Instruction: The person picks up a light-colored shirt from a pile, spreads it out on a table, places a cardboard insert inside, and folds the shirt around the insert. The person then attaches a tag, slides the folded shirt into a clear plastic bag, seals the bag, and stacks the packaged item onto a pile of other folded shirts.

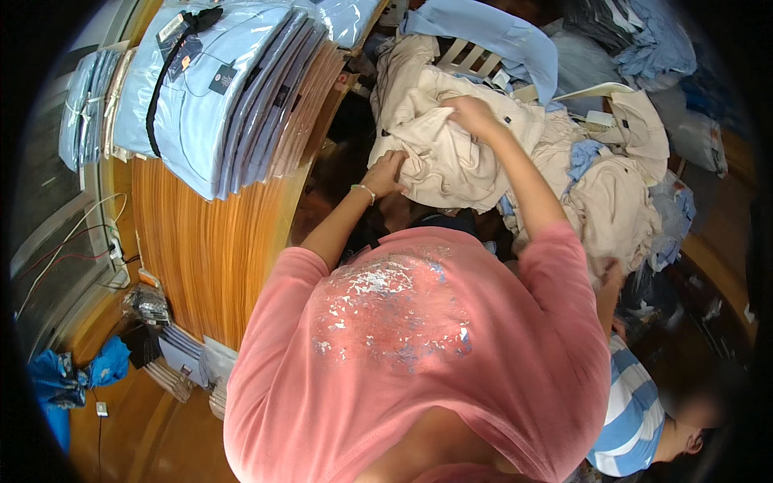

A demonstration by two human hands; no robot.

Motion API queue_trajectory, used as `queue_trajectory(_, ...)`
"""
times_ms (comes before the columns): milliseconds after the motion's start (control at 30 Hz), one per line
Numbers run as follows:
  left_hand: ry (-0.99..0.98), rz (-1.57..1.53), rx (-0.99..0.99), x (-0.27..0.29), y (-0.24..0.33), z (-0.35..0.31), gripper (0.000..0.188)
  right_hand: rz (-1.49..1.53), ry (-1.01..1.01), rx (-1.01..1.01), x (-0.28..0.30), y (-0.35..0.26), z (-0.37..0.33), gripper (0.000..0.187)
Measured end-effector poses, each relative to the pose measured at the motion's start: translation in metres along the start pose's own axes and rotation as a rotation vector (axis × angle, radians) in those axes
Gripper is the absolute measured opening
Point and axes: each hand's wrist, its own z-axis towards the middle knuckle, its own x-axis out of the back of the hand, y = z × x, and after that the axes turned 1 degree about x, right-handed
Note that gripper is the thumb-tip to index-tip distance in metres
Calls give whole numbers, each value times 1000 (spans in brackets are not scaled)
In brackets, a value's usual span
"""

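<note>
A crumpled beige garment (459,165) lies bunched in front of me, its exact kind hidden by the folds. At its left edge, my left hand (388,172) is closed on the cloth, with a light bracelet at the wrist. Farther up and to the right, my right hand (471,117) pinches a raised fold of the same garment. More beige cloth spreads beneath and behind it. Beyond my right hand, a light blue garment (515,44) hangs over a white slatted chair back (469,56).
Bagged blue shirts (201,97) are stacked on a wooden table (201,249) at left. At right, another person in a striped shirt (632,410) has a hand (609,272) by a beige garment pile (616,209). Blue plastic bags (60,382) and packaged clothes (181,354) sit lower left.
</note>
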Motion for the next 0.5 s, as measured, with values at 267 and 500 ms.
queue_trajectory(267, 286, 50, 37, 3, 1, 26, 20, 184, 696, -95, 103, 35, -164, 16)
queue_trajectory(500, 111, -1001, -206, 126, 98, 47, 23, 532, 965, -230, 140, 12, -258, 18)
